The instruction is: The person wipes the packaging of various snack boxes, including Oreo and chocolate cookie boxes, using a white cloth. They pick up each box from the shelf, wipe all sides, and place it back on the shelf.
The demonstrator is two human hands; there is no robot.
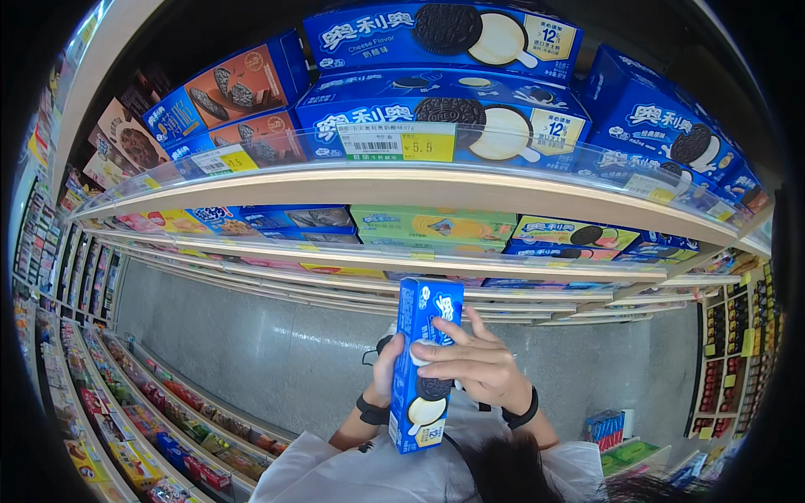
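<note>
A long blue Oreo biscuit carton (pixel 407 377) stands on end before my chest, its printed front towards me. My left hand (pixel 385 370) holds it by its left side, with most of the fingers hidden behind it. Across the carton's front lie the spread fingers of my right hand (pixel 489 368). Under those fingertips, pressed against the carton, is a small white wad (pixel 422 352), which looks like cloth or tissue. Matching blue cheese-flavour cartons (pixel 377 38) are stacked two high on the top shelf (pixel 402 182) ahead.
Other biscuit cartons (pixel 226 88) flank the stack behind a clear shelf lip with price tags (pixel 396 142). Lower shelves (pixel 434 226) hold green and blue cartons. Packed snack shelves (pixel 170 427) run along the left. Grey floor (pixel 264 339) lies below; a display rack (pixel 723 352) stands right.
</note>
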